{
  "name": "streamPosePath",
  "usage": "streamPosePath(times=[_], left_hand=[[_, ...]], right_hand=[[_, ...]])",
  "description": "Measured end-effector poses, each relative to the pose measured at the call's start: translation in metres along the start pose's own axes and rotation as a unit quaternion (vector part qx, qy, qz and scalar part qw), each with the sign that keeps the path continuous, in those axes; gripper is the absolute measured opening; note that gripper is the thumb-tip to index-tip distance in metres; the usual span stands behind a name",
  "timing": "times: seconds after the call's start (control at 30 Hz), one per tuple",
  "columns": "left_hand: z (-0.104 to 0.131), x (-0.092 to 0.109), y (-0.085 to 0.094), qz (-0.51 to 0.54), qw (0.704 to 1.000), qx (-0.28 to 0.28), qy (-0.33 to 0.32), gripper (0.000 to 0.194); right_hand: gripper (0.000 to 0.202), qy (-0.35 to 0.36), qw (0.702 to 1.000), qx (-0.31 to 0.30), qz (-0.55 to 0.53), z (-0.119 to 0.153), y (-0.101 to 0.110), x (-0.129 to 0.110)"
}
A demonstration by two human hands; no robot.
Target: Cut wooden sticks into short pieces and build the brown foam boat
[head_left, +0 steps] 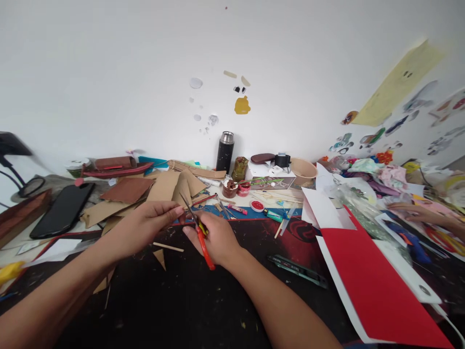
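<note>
Your right hand [218, 237] grips orange-handled scissors [205, 248] above a black mat [163, 310]. Your left hand [158, 215] pinches near the blades; whatever it holds is unclear. Cutting seems underway: a triangular cardboard scrap [160, 259] lies nearby, larger cardboard sheets [165, 189] behind.

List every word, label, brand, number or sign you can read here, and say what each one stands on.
None can be read for certain.
Long green-grey tool: pale marks, too blurred to read.
Teal tube: any print too small to read.
Pink tube: likewise too small.
Scissors: no lettering visible.
</note>
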State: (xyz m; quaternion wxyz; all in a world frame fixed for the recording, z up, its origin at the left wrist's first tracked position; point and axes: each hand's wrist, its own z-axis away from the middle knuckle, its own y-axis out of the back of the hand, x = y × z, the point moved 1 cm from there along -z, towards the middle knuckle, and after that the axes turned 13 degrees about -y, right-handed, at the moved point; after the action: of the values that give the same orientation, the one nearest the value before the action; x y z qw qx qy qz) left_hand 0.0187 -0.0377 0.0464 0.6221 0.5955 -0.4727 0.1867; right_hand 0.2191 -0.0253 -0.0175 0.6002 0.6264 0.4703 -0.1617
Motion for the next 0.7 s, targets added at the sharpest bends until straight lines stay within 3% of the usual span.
streamPosePath(times=[0.2, 0.47, 0.53, 0.7], left_hand=[[0.002, 0.004, -0.005, -0.183, 0.980, 0.053, -0.053, 0.053], [0.006, 0.000, -0.015, -0.439, 0.888, 0.109, -0.082, 0.044], [0.006, -0.002, -0.015, -0.430, 0.891, 0.111, -0.088, 0.047], [0.005, -0.004, -0.014, -0.251, 0.958, 0.117, -0.069, 0.047]], right_hand=[[0.011, -0.025, 1.000, 0.010, -0.010, -0.002, -0.001, -0.001], [0.011, -0.051, 0.998, 0.024, -0.030, -0.005, -0.005, -0.001], [0.010, -0.048, 0.998, 0.029, -0.033, -0.005, -0.007, 0.001], [0.006, -0.038, 0.999, 0.027, -0.019, -0.004, -0.010, 0.005]])
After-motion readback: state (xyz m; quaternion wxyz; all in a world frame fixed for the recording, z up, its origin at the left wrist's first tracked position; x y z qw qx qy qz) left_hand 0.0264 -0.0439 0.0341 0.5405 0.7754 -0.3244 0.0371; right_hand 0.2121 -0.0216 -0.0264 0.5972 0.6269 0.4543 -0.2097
